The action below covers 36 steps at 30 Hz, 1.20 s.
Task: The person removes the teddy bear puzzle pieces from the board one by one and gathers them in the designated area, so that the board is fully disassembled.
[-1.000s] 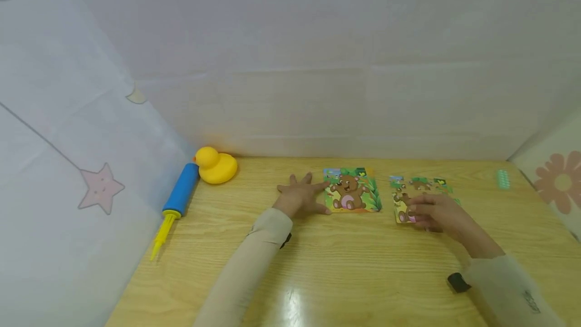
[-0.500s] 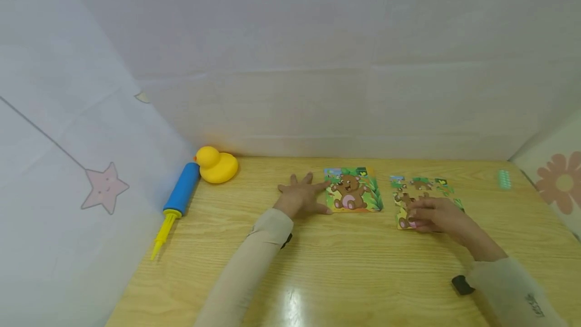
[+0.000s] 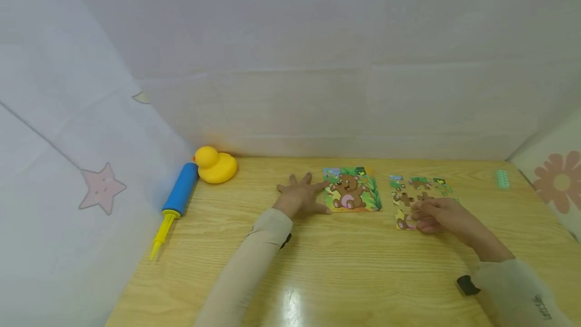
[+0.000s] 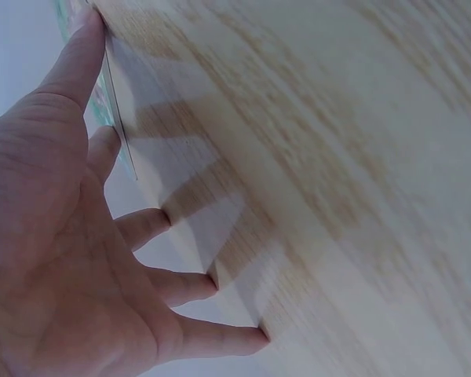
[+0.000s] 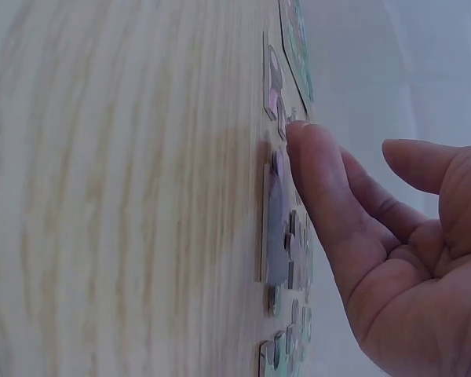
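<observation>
My left hand point(image 3: 298, 199) is spread on the wooden table, its fingertips touching the surface in the left wrist view. Its thumb and index finger meet the left edge of a square bear picture puzzle point(image 3: 358, 191). To the right, several loose jigsaw pieces point(image 3: 402, 199) with bear and leaf parts lie in rough rows. My right hand point(image 3: 445, 217) is over the lower pieces and hides some of them. In the right wrist view its bent fingers point(image 5: 330, 188) touch or nearly touch a jigsaw piece point(image 5: 276, 224), while the thumb stands apart.
A yellow toy duck point(image 3: 218, 167) sits at the back left beside a blue and yellow hand pump point(image 3: 180, 191). At the far right lies a small green bumpy object point(image 3: 503, 179). Pale printed cloth walls point(image 3: 290, 105) border the table point(image 3: 345, 271).
My right hand has shifted slightly and its fingers bend more over the lower pieces. Gaps between the bear pieces near it now show more. My left hand stays in place.
</observation>
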### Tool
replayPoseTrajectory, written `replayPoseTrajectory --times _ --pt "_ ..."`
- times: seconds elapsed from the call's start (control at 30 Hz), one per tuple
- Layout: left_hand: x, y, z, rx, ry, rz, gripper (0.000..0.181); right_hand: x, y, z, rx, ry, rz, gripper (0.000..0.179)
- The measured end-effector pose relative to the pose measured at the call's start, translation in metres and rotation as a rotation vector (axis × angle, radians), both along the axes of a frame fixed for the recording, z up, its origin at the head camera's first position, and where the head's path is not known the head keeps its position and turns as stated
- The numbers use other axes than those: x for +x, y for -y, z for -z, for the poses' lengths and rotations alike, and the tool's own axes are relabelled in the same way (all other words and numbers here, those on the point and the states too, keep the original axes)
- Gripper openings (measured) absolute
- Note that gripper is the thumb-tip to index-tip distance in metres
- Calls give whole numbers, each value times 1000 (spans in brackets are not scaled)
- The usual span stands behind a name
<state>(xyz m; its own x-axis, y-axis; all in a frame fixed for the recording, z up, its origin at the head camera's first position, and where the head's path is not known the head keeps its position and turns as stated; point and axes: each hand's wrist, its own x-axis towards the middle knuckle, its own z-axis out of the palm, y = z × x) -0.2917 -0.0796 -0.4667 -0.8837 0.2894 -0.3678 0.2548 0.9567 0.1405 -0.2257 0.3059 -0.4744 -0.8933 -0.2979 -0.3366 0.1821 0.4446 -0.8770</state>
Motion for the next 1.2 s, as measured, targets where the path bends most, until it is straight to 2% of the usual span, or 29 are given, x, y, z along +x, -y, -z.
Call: replayPoseTrajectory --times 0.3,0.5,0.8,0.97,1.1,1.2 --pt "-1 3 1 18 14 0 88 3 -3 -2 -20 4 4 62" --pt "-1 2 -3 36 17 13 88 3 -3 -3 -28 -4 -4 61" --pt "-5 2 -8 -15 26 26 91 3 -4 -5 4 -17 -15 60" --pt "-5 3 -6 18 34 31 90 2 -4 -6 -1 -17 -18 62" --pt "-4 5 2 68 43 24 89 -2 -3 -5 32 -58 -43 63" --pt "-3 9 5 103 52 21 90 -8 3 -8 138 -157 -76 59"
